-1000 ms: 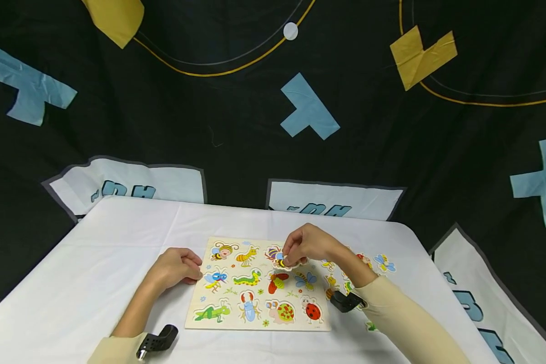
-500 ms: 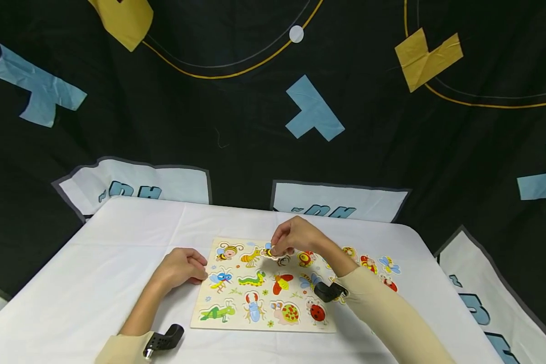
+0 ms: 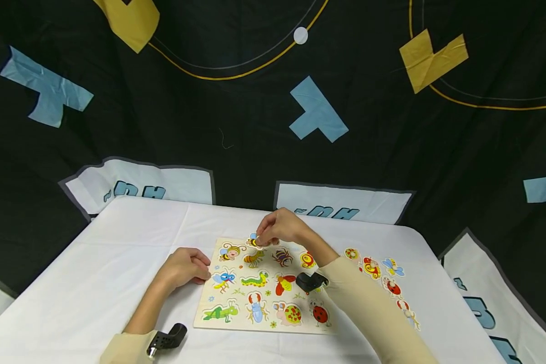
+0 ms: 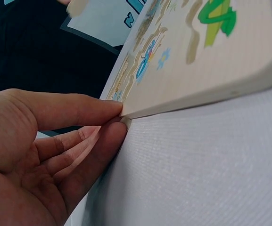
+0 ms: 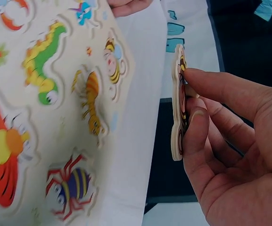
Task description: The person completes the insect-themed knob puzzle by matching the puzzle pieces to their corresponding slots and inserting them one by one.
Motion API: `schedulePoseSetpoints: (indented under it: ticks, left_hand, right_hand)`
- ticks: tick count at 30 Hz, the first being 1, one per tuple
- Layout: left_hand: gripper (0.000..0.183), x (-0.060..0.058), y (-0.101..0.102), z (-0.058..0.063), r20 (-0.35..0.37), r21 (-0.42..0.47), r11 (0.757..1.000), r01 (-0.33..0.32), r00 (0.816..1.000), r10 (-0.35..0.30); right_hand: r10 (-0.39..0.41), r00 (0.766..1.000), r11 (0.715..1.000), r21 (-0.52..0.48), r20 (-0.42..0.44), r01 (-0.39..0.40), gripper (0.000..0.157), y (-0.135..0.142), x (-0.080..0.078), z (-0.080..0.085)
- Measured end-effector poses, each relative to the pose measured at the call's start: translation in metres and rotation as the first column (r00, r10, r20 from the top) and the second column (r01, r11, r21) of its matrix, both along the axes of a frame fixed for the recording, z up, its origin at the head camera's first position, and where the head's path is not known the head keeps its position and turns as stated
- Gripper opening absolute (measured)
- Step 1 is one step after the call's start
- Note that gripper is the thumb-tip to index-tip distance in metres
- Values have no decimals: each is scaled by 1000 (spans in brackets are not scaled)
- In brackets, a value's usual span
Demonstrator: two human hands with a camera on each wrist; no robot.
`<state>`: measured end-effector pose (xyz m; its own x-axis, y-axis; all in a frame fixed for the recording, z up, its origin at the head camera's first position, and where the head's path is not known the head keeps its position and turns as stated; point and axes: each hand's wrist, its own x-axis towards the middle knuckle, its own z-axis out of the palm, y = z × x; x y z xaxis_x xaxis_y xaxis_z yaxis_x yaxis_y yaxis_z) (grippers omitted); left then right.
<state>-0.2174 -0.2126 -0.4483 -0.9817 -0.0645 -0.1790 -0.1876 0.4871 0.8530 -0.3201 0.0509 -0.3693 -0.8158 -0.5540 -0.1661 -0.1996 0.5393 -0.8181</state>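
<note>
We have the puzzle board [image 3: 238,323] on the tabletop [image 3: 132,232], left fingers [image 4: 74,109] touching its left edge, right fingers [image 5: 225,89] holding a bee piece [image 5: 177,103] above its far edge, loose pieces [image 3: 393,287] to its right, a curtain [image 3: 209,116] behind it.

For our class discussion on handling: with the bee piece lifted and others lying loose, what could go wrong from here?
1. The bee piece could slip, since the right hand only pinches it, off the board.
2. The right sleeve might nudge the loose pieces, which lie close beside it.
3. The puzzle board could shift if the left hand, pinching its edge, tugs.
</note>
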Motion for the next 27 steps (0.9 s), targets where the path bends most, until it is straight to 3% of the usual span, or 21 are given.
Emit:
schedulePoseSetpoints:
  ticks: [10, 27]
  left_hand:
    - [28, 1, 1, 1, 10, 7, 1000, 3, 1000, -3]
    - [30, 0, -2, 2, 11, 21, 1000, 5, 1000, -5]
  right_hand:
    - [-16, 1000, 1000, -10, -9, 16, 12, -30, -5, -4]
    - [-105, 994, 993, -49, 17, 105, 10, -59, -13, -26]
